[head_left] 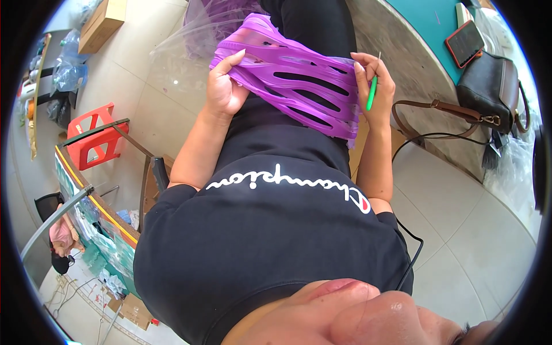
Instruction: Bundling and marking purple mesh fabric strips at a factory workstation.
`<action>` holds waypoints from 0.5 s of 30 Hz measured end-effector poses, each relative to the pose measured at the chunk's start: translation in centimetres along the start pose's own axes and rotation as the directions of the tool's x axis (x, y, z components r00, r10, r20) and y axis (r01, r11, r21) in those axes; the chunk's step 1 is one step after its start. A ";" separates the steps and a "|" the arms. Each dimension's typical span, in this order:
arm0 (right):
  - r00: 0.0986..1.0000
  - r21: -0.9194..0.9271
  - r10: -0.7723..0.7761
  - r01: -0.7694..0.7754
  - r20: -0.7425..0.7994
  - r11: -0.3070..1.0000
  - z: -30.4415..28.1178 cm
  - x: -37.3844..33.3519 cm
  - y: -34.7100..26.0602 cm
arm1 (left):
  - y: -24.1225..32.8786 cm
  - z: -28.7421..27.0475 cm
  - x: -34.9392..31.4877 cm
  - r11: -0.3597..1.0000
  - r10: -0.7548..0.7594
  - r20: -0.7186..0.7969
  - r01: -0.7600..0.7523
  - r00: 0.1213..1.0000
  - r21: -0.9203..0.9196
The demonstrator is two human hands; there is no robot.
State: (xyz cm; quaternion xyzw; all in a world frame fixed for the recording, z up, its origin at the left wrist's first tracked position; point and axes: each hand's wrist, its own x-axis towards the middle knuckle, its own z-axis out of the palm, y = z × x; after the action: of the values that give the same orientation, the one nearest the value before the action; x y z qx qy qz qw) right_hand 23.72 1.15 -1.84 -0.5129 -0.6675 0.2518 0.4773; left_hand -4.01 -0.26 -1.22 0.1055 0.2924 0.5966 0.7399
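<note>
Sheet of purple slotted plastic (265, 64) spread between both hands, over lap (316, 26). Looks light, floppy, maybe rubbery; thin strips between slots could tear, so solid end borders seem best to grab. Left hand (225, 87) closed on left end, thumb on top. Right hand (379, 86) pinches right edge, plus green-handled tool (372, 95) tucked in fingers. Off right: phone (466, 44) on teal tabletop (428, 29), black handbag (487, 86) near. Off left: red plastic stool (99, 150).

White script lettering (294, 181) — red at its initial — spans the black shirt (270, 241).
</note>
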 end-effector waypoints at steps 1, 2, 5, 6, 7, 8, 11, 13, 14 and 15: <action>1.000 0.000 0.001 -0.001 -0.003 1.000 0.3 0.3 0.2 | 0.1 0.3 -0.2 1.000 0.005 0.041 -0.006 0.999 0.012; 0.999 0.058 -0.021 0.019 0.031 0.998 0.6 0.7 0.4 | 0.1 0.5 -0.4 1.000 0.003 0.042 -0.003 0.999 0.014; 0.993 0.191 -0.082 0.064 0.090 0.980 1.7 2.3 0.6 | 0.2 0.9 -1.2 0.996 0.008 0.158 -0.021 0.987 0.081; 0.979 0.246 -0.092 0.045 0.181 0.968 2.0 3.0 0.5 | 0.3 0.9 -1.4 0.990 0.036 0.241 -0.068 0.970 0.127; 0.957 0.298 -0.105 0.021 0.270 0.954 2.1 3.6 0.2 | 0.3 1.0 -1.6 0.979 0.059 0.324 -0.119 0.944 0.168; 0.945 0.313 -0.104 0.002 0.310 0.950 2.4 4.2 -1.1 | 0.3 1.0 -1.6 0.978 0.059 0.323 -0.119 0.944 0.170; 0.805 0.194 0.014 -0.160 0.593 0.968 2.3 5.8 -1.4 | 0.2 1.4 -1.5 0.953 0.217 0.395 -0.282 0.893 0.115; 0.803 0.263 0.021 -0.220 0.596 0.939 2.4 6.0 -1.0 | 0.7 1.8 -1.1 0.914 0.251 0.371 -0.345 0.894 0.214; 0.868 0.368 -0.029 -0.180 0.496 0.912 2.4 6.0 -0.9 | 0.9 2.0 -1.0 0.861 0.292 0.344 -0.402 0.892 0.311; 0.920 0.466 -0.071 -0.128 0.386 0.875 2.3 6.1 -0.8 | 1.1 2.2 -0.8 0.859 0.296 0.343 -0.406 0.891 0.311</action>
State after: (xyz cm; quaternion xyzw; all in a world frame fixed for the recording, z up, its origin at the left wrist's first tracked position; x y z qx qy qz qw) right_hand 21.17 6.88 0.14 -0.3267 -0.6573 0.5148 0.4429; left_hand -3.79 -0.31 1.37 0.3811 0.2674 0.6341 0.6174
